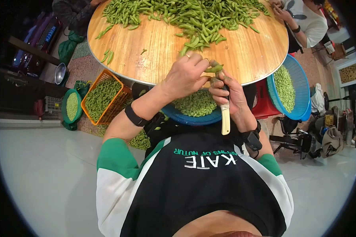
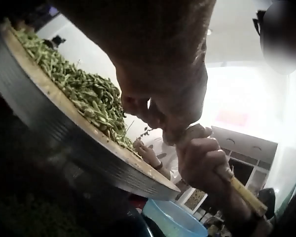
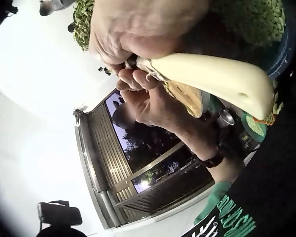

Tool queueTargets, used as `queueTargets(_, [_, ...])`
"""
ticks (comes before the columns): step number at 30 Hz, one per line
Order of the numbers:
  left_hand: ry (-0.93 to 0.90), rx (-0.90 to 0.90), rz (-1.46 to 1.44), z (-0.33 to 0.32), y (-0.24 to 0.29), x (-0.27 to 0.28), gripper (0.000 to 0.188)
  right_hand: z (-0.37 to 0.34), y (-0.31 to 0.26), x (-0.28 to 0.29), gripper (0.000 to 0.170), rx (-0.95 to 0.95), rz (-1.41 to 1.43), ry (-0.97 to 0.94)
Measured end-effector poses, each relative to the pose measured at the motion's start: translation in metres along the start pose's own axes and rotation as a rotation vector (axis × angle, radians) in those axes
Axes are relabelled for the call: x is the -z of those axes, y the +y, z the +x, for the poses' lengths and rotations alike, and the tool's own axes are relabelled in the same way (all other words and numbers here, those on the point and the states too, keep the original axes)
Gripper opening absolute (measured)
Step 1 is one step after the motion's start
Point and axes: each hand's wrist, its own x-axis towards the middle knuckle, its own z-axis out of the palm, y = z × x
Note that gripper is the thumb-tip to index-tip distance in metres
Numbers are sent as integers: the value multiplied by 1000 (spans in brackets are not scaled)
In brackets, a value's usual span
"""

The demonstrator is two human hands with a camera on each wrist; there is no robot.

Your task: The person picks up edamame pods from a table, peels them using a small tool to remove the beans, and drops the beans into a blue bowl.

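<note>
In the head view, the right hand [image 1: 231,93] grips a small knife with a cream handle [image 1: 225,120], its butt end pointing down toward the body. A green pod [image 1: 214,69] lies between the two hands, pinched by the left hand's [image 1: 188,75] curled fingers beside the right thumb. In the right wrist view, the cream handle [image 3: 212,79] sticks out from under the right hand [image 3: 143,24], with the left hand [image 3: 158,103] just below. The left wrist view has the left hand [image 2: 163,74] meeting the right hand [image 2: 204,160]; the pod cannot be made out there.
Pods [image 1: 201,19] are heaped on the round wooden table [image 1: 146,51]. Shelled beans [image 1: 195,103] fill a blue basin below the hands; another blue basket [image 1: 300,79] stands right. An orange crate [image 1: 120,98] of pods is on the left. Two people sit across the table.
</note>
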Motion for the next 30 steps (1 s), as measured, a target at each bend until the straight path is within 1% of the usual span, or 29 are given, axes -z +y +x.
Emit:
queueTargets(2, [204,-170,233,4,4,5,16,0,0,-6,10,-3,31,-1])
queueTargets(3, [202,-172,230,5,3,4,16,0,1,-8,9,-17,26,11])
queueTargets(5, [224,-189,100,2,-2,-2,14,-1,2,-7,8,-34,18,21])
queueTargets(6, [226,-189,103,-1,-4,-4,14,0,2,-4,12,-28,16,11])
queueTargets(7, [119,-63,-12,-6,-4,-7,13,-1,2,-3,17,-19,17,4])
queueTargets(8, [13,63,-128,-9,-5,-9,11,-2,2,-3,17,-18,17,6])
queueTargets(9, [13,62,-129,-9,-6,-10,11,-2,2,-4,21,-23,12,-7])
queueTargets(10, [14,9,-166,-9,-8,-10,12,-3,2,-5,25,-29,7,-21])
queueTargets(11, [15,-43,-203,-9,-9,-11,13,-3,3,-3,25,-30,8,-21])
queueTargets(12, [15,-42,-203,-11,-8,-13,13,-4,6,-1,28,-15,25,-33])
queueTargets(14, [42,266,-596,-13,-3,-19,17,-6,8,0,31,0,41,-45])
queueTargets(15, [43,265,-595,-13,-1,-19,17,-7,8,-4,32,17,-5,-44])
queueTargets(17, [-3,550,-1040,-12,4,-17,22,-7,7,-7,33,37,-53,-46])
queueTargets(18, [-2,549,-1040,-13,6,-18,22,-8,6,-6,35,41,-90,-52])
queueTargets(20, [-17,712,-1252,-13,8,-18,28,-10,5,-4,36,42,-129,-58])
queueTargets(21, [-18,713,-1252,-15,7,-20,28,-11,4,-2,34,58,-198,15])
queueTargets(22, [-58,751,-1220,-17,5,-24,29,-13,3,-1,33,75,-267,89])
queueTargets(23, [-98,787,-1188,-18,3,-28,29,-14,1,-2,32,73,-317,122])
queueTargets(24, [-96,786,-1186,-19,2,-31,29,-14,0,-3,32,73,-318,120])
queueTargets(26, [-64,472,-600,-24,5,-39,23,-15,3,-4,30,204,-711,282])
queueTargets(27, [-101,468,-537,-18,14,-30,19,-15,5,-4,30,204,-709,285])
queueTargets(28, [-101,465,-535,-17,18,-29,19,-13,5,-4,30,332,-936,342])
queueTargets(29, [-59,413,-459,-17,23,-30,19,-11,5,-3,31,462,-1161,398])
queueTargets(30, [-18,363,-384,-18,26,-31,19,-9,4,0,31,463,-1160,397])
